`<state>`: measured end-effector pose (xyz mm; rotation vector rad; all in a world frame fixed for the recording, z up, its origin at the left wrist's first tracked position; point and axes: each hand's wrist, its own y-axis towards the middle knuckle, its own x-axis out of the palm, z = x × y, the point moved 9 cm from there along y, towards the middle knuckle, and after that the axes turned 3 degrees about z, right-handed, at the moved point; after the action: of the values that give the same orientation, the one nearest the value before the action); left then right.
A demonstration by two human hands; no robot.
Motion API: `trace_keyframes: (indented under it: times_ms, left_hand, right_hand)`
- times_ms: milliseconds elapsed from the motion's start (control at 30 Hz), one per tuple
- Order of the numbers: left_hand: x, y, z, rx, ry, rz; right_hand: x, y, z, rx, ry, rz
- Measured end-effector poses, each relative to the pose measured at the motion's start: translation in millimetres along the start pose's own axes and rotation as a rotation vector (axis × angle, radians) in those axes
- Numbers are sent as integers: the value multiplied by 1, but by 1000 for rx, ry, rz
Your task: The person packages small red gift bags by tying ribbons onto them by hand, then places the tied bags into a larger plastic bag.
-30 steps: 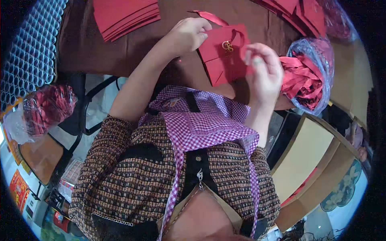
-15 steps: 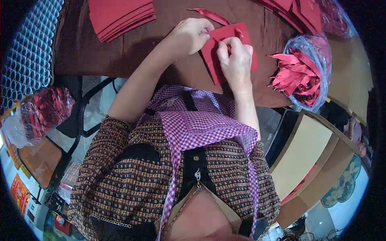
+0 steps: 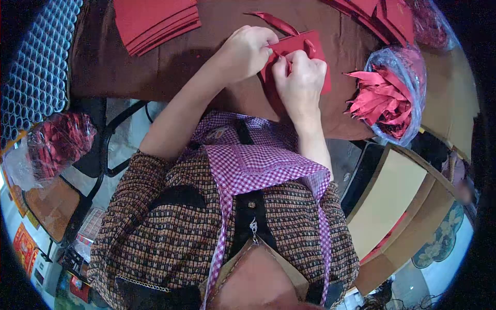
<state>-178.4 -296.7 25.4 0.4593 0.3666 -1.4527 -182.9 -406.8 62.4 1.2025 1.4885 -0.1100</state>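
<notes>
A red card or folded paper piece (image 3: 319, 72) lies on the brown cloth in front of me, partly covered by my hands. A red ribbon (image 3: 276, 22) trails off past its far edge, and part of it shows as a curled bit on the card's upper side. My left hand (image 3: 249, 54) is closed in a pinch at the card's left side, on a thin red strand that looks like ribbon. My right hand (image 3: 302, 77) is closed over the card, thumb and fingers pinched close to the left hand's fingertips. The fingers hide the exact grip.
Red paper pieces (image 3: 157, 23) are stacked at the far left of the brown-covered table (image 3: 129, 77), with more red pieces (image 3: 369, 18) at far right. A clear bag of red ribbons (image 3: 385, 98) sits at right. Cardboard boxes (image 3: 387, 191) stand beside me; a chair (image 3: 51, 206) is at left.
My hands have drawn closer together, the left shifting slightly right. The card's near part, earlier seen sticking out toward me, no longer shows; the card has tilted or turned.
</notes>
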Motion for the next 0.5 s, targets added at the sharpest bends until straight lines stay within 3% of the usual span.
trace_keyframes:
  times_ms: [67,133,167,333,500]
  left_hand:
    - [-1,0,5,21,10,25]
    - [-5,-4,17,203,110,147]
    - [-4,-4,17,204,111,148]
    - [0,-5,16,111,108,129]
    - [7,0,-13,-32,-80,53]
  right_hand:
    - [-2,0,-4,-15,2,35]
    - [0,0,-6,-16,-37,4]
    - [2,-1,-6,-19,-29,7]
    - [10,-6,-9,-13,47,-4]
    - [10,-5,18,228,200,-56]
